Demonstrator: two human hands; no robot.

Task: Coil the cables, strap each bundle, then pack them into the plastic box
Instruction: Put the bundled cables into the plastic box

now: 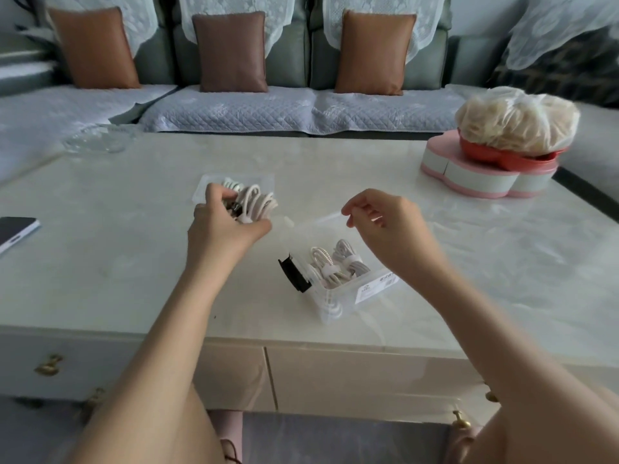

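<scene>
While hovering above the pale table (134,262), grips a coiled white cable bundle (258,202) in the left hand (227,226), over a clear lid (207,187) lying flat. Holds the right hand (382,226) above the far rim of the plastic box (338,298), thumb and forefinger nearly meeting; cannot tell whether pinching anything. Packed inside: two strapped bundles (335,266). Far right, pink container (469,177); left edge, phone (16,231).

Single head-worn view, facing forward and down, close over table (134,262)

a home living room: cushioned sofa (234,105) with lace covers behind a marble-look coffee table (134,262)
</scene>
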